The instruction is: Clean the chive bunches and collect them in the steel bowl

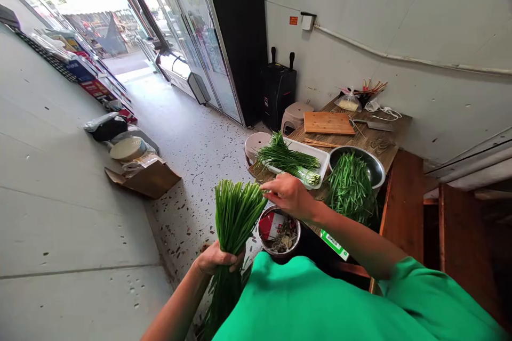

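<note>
My left hand [223,258] is wrapped round the middle of a thick bunch of garlic chives [237,213]. The pale cut ends fan out upward, and the dark leaves hang below my fist. At the right edge of those ends, my right hand [290,195] is closed in a pinch on the outermost stalk tips. Beyond it, more garlic chives [294,157] lie in a white tray [323,155] on the table. A metal bowl [378,173] holds loose green leaves [352,184], some spilling over its near rim. Below my right hand stands a bin [298,237] with scraps and a red packet inside.
On the wooden table [378,144] are a cutting board [328,123], a cleaver [374,125], chopsticks, a plastic bag [349,101] and a white cable. Stools [256,144], a black speaker [279,88] and a wooden bench [404,202] surround it. A cardboard box [146,178] sits by the left wall.
</note>
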The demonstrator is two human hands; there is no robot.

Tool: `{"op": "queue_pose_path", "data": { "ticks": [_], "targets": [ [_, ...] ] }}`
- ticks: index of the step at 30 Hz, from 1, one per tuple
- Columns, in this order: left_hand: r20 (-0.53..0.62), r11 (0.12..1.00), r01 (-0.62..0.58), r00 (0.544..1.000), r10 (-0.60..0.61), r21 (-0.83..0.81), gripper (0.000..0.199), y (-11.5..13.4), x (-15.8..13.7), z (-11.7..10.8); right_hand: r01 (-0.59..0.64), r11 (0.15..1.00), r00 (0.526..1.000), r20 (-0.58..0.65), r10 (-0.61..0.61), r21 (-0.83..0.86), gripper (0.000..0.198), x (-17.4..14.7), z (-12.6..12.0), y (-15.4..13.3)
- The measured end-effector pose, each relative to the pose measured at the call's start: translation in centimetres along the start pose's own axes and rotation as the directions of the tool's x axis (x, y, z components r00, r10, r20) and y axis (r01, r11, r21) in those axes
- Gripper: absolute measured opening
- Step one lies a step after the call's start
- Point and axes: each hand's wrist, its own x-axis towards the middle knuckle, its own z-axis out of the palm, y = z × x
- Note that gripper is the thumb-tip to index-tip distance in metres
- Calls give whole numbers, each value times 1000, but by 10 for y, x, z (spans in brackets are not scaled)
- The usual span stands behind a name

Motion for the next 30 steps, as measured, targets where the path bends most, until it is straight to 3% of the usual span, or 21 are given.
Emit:
{"op": "queue_pose_path", "data": {
  "ticks": [4, 7, 9, 11, 13, 16, 21, 25, 28, 30],
  "targets": [
    [64, 990, 52, 997, -44, -134, 24, 6, 0, 0, 197, 949, 974, 164, -159, -248, 26, 4, -2, -3],
    [97, 983, 62, 994, -46, -172, 28, 7, 1, 0, 315, 905, 942, 211, -262, -284, 27, 8, -4, -6],
    [119, 979, 61, 992, -38, -195, 32, 6, 1, 1, 317, 915, 943, 182, -277, -251, 27, 11, -2, -4],
    [127, 971, 48, 992, -19, -236, 34, 4, 1, 1, 187, 969, 982, 56, -180, -164, 25, 13, 2, 1],
    [108, 952, 21, 994, 13, -305, 32, 4, 0, 0, -20, 999, 996, -91, 17, -30, 21, 14, 7, 9],
    [102, 932, 14, 994, 25, -362, 28, 4, -1, -3, -232, 966, 957, -147, 248, 116, 18, 12, 14, 24],
    [154, 942, 58, 988, -7, -329, 26, -1, -6, -10, -418, 907, 894, -153, 422, 61, 18, -1, 30, 54],
    [188, 961, 50, 982, 2, -272, 29, -3, -10, -13, -533, 846, 846, -3, 533, 9, 17, -21, 56, 77],
    [137, 964, 33, 991, 4, -266, 30, -2, -12, -13, -574, 817, 780, 267, 566, -52, 23, -35, 70, 82],
    [76, 964, 30, 997, -10, -263, 28, 1, -12, -11, -600, 799, 717, 466, 519, 34, 24, -39, 71, 76]
  ]
}}
